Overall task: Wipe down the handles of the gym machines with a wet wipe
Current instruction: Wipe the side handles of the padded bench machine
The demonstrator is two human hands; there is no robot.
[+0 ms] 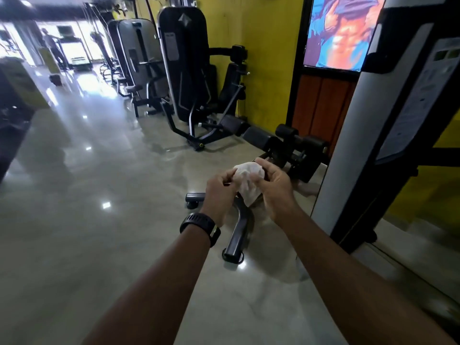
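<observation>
A crumpled white wet wipe (249, 180) hangs between both hands in front of me, above the floor. My left hand (219, 192), with a black watch on its wrist, pinches the wipe's left edge. My right hand (275, 188) grips its right side with curled fingers. Below the hands lies a black curved machine base bar (239, 232) with a foot on the floor. No machine handle is touched by the wipe.
A grey and black machine column (373, 135) stands close on my right. Black padded rollers (288, 140) lie beyond my hands. More weight machines (184, 70) line the yellow wall. The glossy floor (87, 183) stretches left, with a person far off at a treadmill (52, 46).
</observation>
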